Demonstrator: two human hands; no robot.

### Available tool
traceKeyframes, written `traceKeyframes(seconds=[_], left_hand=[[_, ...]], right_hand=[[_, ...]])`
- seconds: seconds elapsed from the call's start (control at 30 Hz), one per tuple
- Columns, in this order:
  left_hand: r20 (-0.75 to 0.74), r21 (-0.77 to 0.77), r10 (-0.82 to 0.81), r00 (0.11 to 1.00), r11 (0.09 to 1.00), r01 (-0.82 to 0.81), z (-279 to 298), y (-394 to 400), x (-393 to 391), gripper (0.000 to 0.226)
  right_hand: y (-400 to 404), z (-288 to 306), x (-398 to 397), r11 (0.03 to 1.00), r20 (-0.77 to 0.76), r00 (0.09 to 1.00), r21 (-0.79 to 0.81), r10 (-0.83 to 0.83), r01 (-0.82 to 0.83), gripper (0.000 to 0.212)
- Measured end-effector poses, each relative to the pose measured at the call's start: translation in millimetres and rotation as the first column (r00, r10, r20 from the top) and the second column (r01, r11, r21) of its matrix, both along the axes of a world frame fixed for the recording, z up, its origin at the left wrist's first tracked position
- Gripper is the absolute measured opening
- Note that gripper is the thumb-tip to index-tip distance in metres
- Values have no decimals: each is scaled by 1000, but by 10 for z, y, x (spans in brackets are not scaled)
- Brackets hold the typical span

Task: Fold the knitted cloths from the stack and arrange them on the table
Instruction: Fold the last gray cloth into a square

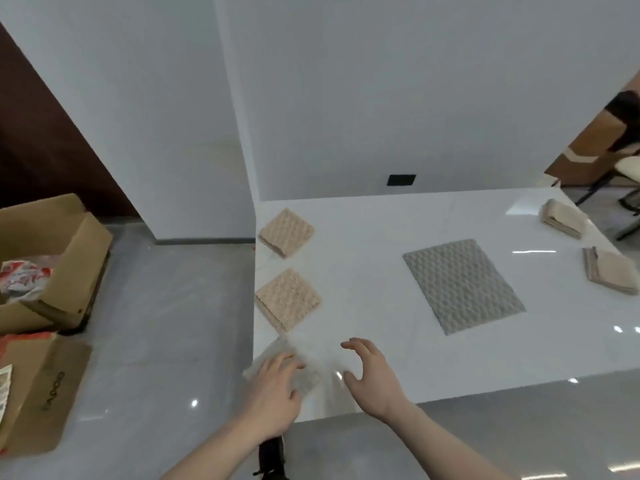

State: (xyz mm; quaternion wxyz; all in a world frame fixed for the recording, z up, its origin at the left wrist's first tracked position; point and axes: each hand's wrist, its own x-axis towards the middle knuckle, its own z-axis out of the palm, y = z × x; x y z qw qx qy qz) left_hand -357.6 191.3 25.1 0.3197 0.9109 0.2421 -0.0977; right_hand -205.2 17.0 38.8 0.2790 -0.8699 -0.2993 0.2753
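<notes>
A white folded knitted cloth (304, 351) lies blurred at the near left corner of the white table (398, 323). My left hand (277, 386) rests flat on it, fingers spread. My right hand (370, 375) hovers just right of the cloth, fingers apart, holding nothing. Two folded beige cloths (286, 232) (288, 299) lie in a column along the table's left edge, beyond the white one. A grey cloth (464, 284) lies spread flat in the middle of the table. Two beige stacks (562, 218) (611, 270) sit at the far right edge.
Open cardboard boxes (45, 265) (31, 393) stand on the grey floor at the left. A white wall with a black socket (401, 179) backs the table. Chair legs and a brown box (588, 161) show at the far right.
</notes>
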Motion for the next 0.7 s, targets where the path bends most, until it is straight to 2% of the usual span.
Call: traceKeyframes(seconds=[0.2, 0.37, 0.5, 0.7], left_hand=[[106, -2, 43, 993, 999, -43, 232, -783, 755, 54], [121, -20, 105, 987, 994, -103, 406, -1492, 1208, 51], [85, -42, 68, 994, 997, -64, 430, -1836, 1371, 49], [-19, -1, -39, 999, 999, 39, 324, -1911, 1813, 48]], right_hand=[[-965, 245, 528, 993, -22, 999, 117, -31, 33, 48], [-1652, 300, 1067, 994, -19, 999, 107, -34, 36, 46], [-2009, 321, 1463, 997, -18, 999, 64, -38, 39, 46], [-2361, 280, 2043, 988, -1, 989, 48, -149, 149, 46]])
